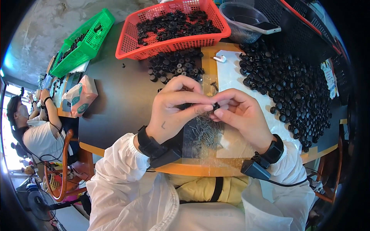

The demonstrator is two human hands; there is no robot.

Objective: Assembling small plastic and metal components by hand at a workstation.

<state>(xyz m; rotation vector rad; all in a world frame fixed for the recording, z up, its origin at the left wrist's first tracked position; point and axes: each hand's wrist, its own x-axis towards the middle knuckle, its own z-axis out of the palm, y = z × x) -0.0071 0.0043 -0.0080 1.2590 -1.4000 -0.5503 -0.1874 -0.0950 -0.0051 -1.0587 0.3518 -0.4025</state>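
- The left hand [173, 109] and right hand [239, 113] meet above the near edge of the table [115, 104], fingertips touching.
- Both hands pinch one small black cap [216, 106] between them; the left thumb and forefinger close on it from the left, the right fingers curl round it from the right.
- The cap is mostly hidden by the fingers, so its shape is hard to tell.
- Right below the hands lies a clear bag [204, 134] with a heap of dark screws [206, 133] on it.
- A big pile of black caps [296, 88] spreads to the right, a smaller pile [175, 63] lies just beyond the hands.
- Behind that stands a red basket [169, 48] full of the same caps; a green basket [83, 46] sits further left.
- A clear tub [243, 19] carries a phone [268, 27] on its rim.
- A tissue pack [81, 96] lies at the left.
- Another person [34, 127] sits at the far left.
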